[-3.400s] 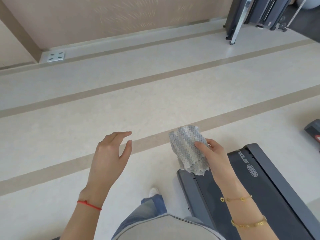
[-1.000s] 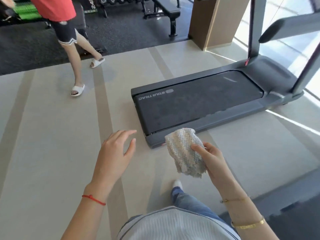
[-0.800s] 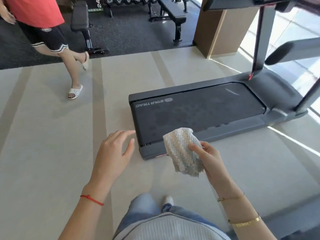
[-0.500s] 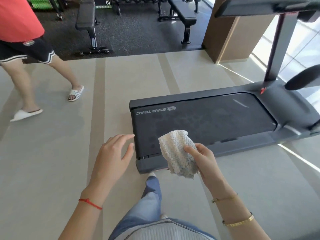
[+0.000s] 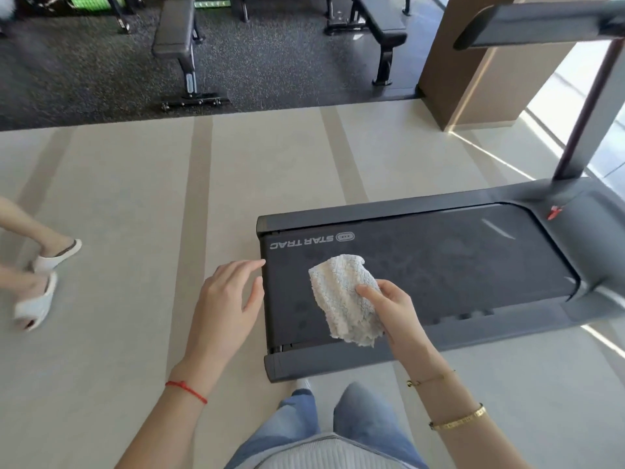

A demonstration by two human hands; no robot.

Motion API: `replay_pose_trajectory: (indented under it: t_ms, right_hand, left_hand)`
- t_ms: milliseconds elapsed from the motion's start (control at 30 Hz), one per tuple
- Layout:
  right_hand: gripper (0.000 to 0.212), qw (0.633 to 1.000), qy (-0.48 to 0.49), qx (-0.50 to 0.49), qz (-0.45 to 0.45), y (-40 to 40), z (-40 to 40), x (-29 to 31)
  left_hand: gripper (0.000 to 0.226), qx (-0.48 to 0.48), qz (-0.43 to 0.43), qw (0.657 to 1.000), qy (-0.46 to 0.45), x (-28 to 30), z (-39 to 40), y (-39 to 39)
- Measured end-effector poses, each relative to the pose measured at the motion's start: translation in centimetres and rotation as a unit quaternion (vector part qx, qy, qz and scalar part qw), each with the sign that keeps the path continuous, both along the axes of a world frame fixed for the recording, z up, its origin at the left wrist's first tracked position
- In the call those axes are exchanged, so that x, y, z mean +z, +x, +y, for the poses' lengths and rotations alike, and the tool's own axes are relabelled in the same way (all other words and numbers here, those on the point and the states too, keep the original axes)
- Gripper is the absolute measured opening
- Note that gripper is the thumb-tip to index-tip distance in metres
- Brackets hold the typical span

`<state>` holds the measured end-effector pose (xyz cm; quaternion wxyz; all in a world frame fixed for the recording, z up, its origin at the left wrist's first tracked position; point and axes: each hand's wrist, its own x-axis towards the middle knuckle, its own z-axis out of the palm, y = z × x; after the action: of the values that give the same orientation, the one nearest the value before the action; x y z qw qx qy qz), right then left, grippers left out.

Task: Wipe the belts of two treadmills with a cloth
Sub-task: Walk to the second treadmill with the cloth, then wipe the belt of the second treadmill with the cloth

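Above the rear end of the treadmill belt point(image 5: 439, 265), the right hand point(image 5: 392, 306) pinched a bunched white cloth point(image 5: 345, 296) between thumb and fingers, hanging clear of the surface, likely readied for a first swipe. Left hand point(image 5: 226, 299) hovered loose-fingered and empty beside the treadmill point(image 5: 338, 360) frame, probably for balance. Someone's sandalled feet point(image 5: 37, 289) were off left.
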<state>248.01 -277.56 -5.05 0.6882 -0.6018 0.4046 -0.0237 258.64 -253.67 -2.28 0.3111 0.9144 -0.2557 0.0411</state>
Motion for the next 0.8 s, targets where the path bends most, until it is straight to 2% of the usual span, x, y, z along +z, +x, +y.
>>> replay_pose_trajectory:
  t_ms: [233, 400, 600, 800]
  right_hand:
    - [0.022, 0.997, 0.024, 0.063, 0.023, 7.5, -6.4, -2.3]
    - [0.025, 0.992, 0.039, 0.107, 0.046, 13.1, -11.6, -6.6]
    - [0.028, 0.983, 0.021, 0.173, 0.052, 18.7, -16.4, -15.0]
    - [0.029, 0.975, -0.002, 0.211, 0.061, 21.5, -18.3, -27.9]
  left_hand:
    - [0.028, 0.049, 0.009, 0.999, 0.001, -2.5, -6.1, 5.2]
    - [0.029, 0.117, 0.019, 0.993, -0.003, -7.4, -11.2, 8.4]
    - [0.031, 0.209, 0.023, 0.977, -0.021, -17.2, -14.7, 11.0]
    - [0.030, 0.223, 0.030, 0.974, 0.020, -31.0, -15.7, 11.4]
